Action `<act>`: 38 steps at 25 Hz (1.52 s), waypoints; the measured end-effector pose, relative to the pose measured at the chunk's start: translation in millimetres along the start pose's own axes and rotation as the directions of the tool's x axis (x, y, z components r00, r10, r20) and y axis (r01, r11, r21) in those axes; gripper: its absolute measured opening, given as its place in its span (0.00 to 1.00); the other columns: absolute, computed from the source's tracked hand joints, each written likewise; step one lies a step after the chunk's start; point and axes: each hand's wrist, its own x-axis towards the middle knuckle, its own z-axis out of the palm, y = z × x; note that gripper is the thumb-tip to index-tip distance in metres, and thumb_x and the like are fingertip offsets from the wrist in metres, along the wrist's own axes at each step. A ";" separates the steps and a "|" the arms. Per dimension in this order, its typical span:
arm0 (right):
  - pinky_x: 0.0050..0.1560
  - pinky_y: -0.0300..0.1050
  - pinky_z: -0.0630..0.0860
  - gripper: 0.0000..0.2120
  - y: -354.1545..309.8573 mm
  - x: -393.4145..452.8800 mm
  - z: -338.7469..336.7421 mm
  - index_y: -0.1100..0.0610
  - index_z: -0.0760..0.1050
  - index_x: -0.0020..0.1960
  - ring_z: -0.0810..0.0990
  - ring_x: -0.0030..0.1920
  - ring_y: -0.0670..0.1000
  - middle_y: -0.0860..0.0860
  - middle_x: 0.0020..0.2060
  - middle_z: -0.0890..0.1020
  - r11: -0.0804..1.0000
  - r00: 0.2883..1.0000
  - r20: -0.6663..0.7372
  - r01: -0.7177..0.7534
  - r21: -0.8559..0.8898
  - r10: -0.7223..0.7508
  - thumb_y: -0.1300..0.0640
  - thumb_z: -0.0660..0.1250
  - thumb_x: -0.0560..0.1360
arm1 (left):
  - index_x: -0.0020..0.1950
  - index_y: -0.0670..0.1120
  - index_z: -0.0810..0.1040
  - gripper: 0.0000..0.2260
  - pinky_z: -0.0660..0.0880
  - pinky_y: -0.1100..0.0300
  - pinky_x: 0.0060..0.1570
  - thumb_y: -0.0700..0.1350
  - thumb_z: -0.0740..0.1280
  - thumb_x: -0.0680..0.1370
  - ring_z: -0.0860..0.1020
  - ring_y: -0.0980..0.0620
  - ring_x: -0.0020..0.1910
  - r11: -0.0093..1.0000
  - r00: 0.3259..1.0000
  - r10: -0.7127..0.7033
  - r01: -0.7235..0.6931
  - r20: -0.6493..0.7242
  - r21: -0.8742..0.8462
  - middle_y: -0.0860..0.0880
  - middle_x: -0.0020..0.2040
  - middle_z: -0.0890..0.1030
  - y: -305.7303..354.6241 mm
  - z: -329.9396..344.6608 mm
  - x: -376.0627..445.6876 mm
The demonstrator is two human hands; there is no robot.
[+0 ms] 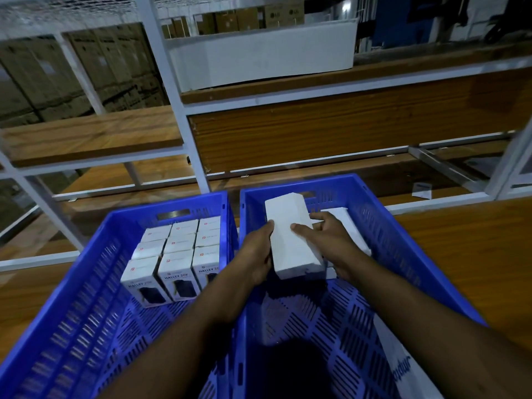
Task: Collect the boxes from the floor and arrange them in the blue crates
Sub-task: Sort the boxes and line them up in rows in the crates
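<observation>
On your left, the left blue crate (86,283) holds rows of white boxes (175,254) standing upright and packed against its far wall, some printed "HALLEY". Your left hand (256,254) reaches over the divide between the two crates and grips the near left edge of a plain white box (290,237); its fingers curl under the box, thumb on the upper face. That box is tilted, raised above the floor of the right blue crate (403,240). Your right hand (328,240) holds its right side, thumb laid flat on top, fingers wrapped round the far edge. More white boxes (348,223) lie just behind that hand. Wooden shelves (92,133) in a white frame stand beyond.
</observation>
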 end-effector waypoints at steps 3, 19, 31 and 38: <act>0.40 0.44 0.76 0.25 -2.6 -0.5 0.6 0.52 0.67 0.66 0.81 0.47 0.50 0.51 0.52 0.80 0.999 0.999 0.005 0.044 -0.027 -0.044 0.49 0.73 0.74 | 0.69 0.42 0.72 0.16 0.79 0.46 0.53 0.49 0.57 0.86 0.81 0.39 0.56 0.997 0.998 -0.039 0.042 -0.054 0.065 0.40 0.59 0.82 -0.3 -0.2 2.7; 0.42 0.50 0.83 0.28 5.3 1.2 -6.7 0.54 0.67 0.66 0.83 0.52 0.56 0.55 0.59 0.79 0.956 0.939 0.215 -0.288 0.056 0.270 0.48 0.75 0.72 | 0.80 0.46 0.57 0.25 0.81 0.49 0.51 0.42 0.61 0.85 0.81 0.50 0.52 0.993 0.994 0.102 -0.100 -0.037 0.062 0.45 0.66 0.78 -1.1 1.1 4.1; 0.20 0.37 0.75 0.23 34.5 37.3 -45.5 0.64 0.72 0.66 0.73 0.38 0.53 0.56 0.49 0.77 0.838 0.869 -0.244 -0.284 0.467 0.430 0.61 0.74 0.74 | 0.70 0.45 0.71 0.16 0.80 0.52 0.56 0.43 0.66 0.82 0.78 0.54 0.59 0.961 0.977 0.178 -0.199 0.121 0.190 0.47 0.64 0.77 -6.0 -0.5 2.1; 0.51 0.55 0.77 0.39 39.8 43.1 -32.3 0.63 0.70 0.66 0.80 0.54 0.60 0.56 0.59 0.79 0.866 0.757 -0.473 -0.239 0.440 0.450 0.53 0.81 0.60 | 0.68 0.43 0.73 0.14 0.81 0.57 0.50 0.45 0.65 0.83 0.79 0.52 0.58 0.949 0.974 0.169 -0.202 0.149 0.242 0.48 0.58 0.78 -6.3 -0.8 2.1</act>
